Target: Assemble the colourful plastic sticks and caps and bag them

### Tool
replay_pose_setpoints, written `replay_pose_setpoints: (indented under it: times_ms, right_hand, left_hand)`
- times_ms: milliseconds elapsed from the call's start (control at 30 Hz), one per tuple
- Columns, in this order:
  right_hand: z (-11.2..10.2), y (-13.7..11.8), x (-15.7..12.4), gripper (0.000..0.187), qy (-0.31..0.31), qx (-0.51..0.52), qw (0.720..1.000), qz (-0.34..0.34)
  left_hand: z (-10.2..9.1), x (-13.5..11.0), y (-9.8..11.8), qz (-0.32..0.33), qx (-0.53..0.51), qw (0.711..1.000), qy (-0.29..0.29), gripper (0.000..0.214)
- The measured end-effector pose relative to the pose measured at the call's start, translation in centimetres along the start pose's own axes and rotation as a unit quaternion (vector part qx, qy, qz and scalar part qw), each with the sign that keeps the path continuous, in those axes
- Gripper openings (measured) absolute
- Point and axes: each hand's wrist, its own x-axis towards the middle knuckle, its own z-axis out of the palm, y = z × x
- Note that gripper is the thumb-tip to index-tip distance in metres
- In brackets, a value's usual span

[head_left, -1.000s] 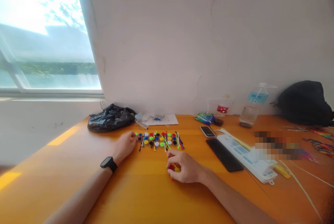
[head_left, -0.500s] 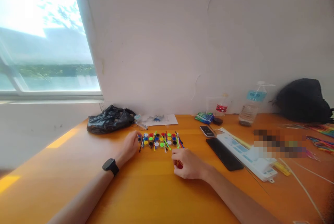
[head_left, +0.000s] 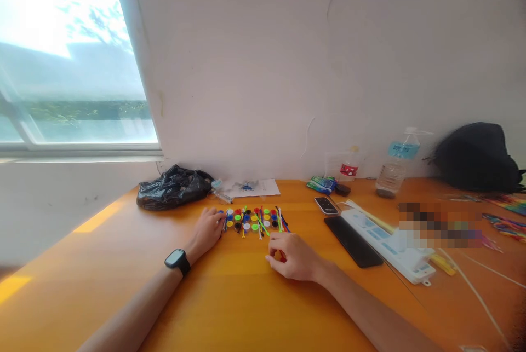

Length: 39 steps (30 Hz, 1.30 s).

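Observation:
Several small round pieces (head_left: 247, 226) in red, yellow, green, blue, white and black lie in rows on the wooden table. Thin coloured plastic sticks (head_left: 262, 221) lie across and between them. My left hand (head_left: 207, 230), wearing a black watch (head_left: 177, 262), rests at the left end of the rows with its fingers stretched toward the nearest pieces. Just in front of the right end, my right hand (head_left: 293, 256) is curled. Something small and red (head_left: 282, 255) shows inside its fingers, mostly hidden, so its kind is unclear.
Behind the rows lie a black plastic bag (head_left: 175, 188) and a paper sheet (head_left: 263, 189). To the right are a phone (head_left: 353, 242), a white power strip (head_left: 388, 245), a small device (head_left: 326, 206), a snack packet (head_left: 322, 185), bottles (head_left: 392, 174) and a black bag (head_left: 476, 159).
My left hand has slid slightly right over the left end of the rows, its watch face turning upward. My right hand stays in place, its thumb shifting a little away from the fingers.

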Motion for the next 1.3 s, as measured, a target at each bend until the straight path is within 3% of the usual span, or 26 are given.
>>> replay_pose_setpoints:
  times_ms: [1100, 1300]
  right_hand:
    - [0.16, 0.15, 0.05, 0.022, -0.017, 0.001, 1.0, 0.006]
    - [0.13, 0.17, 0.03, 0.02, -0.012, -0.004, 1.0, 0.003]
  left_hand:
    - [-0.35, 0.0, -0.1, -0.015, -0.035, 0.999, -0.002, 0.023]
    - [-0.86, 0.08, 0.27, -0.019, -0.037, 0.999, 0.028, 0.024]
